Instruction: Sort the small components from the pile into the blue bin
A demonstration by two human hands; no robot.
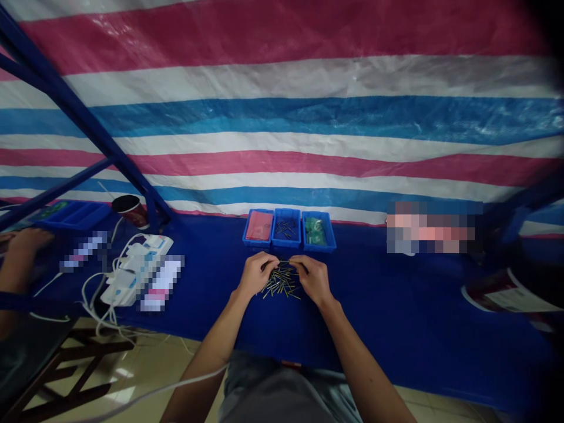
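One thin stick (284, 262) was pinched near its ends by the fingertips of the left hand (255, 275) and right hand (314, 277). It was held above one stick heap (281, 284) on the blue desk (374, 329); overlapped sticks could not be counted. Three blue trays were set side by side behind: pink sheets (259, 225) were held in the left tray (257, 243), dark pieces (285, 228) in the middle tray (287, 243), green packets (315, 230) in the right tray (321, 248). Three patches were pixelated; one container (513, 291) was partly lost in shadow.
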